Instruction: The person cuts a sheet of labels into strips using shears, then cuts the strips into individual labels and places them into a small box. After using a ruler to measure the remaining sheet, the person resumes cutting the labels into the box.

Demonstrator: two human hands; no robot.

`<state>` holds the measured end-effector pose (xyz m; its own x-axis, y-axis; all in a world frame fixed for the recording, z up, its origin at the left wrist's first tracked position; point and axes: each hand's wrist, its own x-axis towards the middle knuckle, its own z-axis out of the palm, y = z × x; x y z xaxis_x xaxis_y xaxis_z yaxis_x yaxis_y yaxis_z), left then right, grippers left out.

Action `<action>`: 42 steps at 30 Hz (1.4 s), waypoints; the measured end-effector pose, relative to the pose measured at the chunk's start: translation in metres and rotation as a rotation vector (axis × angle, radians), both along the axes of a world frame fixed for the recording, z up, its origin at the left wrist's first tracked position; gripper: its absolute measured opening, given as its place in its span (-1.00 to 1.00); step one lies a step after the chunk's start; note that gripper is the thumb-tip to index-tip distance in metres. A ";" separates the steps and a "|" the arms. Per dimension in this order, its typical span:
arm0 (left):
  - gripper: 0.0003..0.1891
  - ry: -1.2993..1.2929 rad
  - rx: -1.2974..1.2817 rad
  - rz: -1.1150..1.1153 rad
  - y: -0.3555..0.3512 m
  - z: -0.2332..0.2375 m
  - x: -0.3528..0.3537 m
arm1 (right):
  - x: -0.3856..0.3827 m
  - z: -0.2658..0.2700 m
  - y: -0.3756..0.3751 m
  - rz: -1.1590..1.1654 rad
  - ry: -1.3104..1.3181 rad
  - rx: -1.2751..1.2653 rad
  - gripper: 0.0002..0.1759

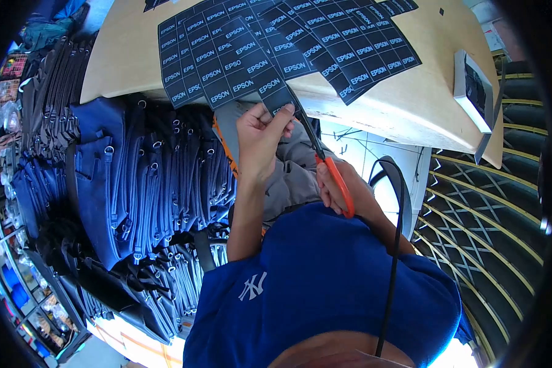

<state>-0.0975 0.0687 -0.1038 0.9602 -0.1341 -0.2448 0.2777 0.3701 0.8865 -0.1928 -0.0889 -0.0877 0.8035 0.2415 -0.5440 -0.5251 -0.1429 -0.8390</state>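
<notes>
My left hand (260, 138) pinches the lower end of a black label strip (270, 83) printed with white EPSON lettering in a grid. In my right hand (332, 189) are scissors (335, 178) with orange handles, their dark blades pointing up along the right edge of that strip. Whether the blades are parted is hard to see. More black EPSON label sheets (374, 58) lie overlapping across the table, some hanging over its near edge. Both hands are just off that edge, above my lap.
The pale wooden table (122, 61) curves across the top. On its right side stands a white-edged box (472, 92). Many blue and black bags (156, 165) with metal rings are stacked to the left. A folding metal gate (478, 214) is at right. A black strap (398, 227) hangs near my right arm.
</notes>
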 end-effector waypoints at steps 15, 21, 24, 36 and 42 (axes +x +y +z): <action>-0.83 -0.092 0.178 0.130 -0.005 0.003 0.004 | -0.003 -0.004 -0.001 0.123 -0.183 0.035 -0.41; -0.83 -0.143 0.264 0.164 -0.012 0.003 0.000 | -0.008 -0.011 0.000 0.101 -0.267 0.154 -0.28; -0.80 -0.206 0.297 0.187 -0.015 0.001 -0.002 | -0.007 -0.009 -0.001 0.101 -0.239 0.170 -0.25; -0.79 -0.213 0.289 0.127 -0.018 -0.001 -0.009 | -0.004 -0.012 0.000 0.053 -0.263 0.137 -0.28; -0.82 -0.157 0.241 0.109 -0.018 0.002 -0.009 | 0.001 -0.006 -0.001 0.068 -0.188 0.080 -0.43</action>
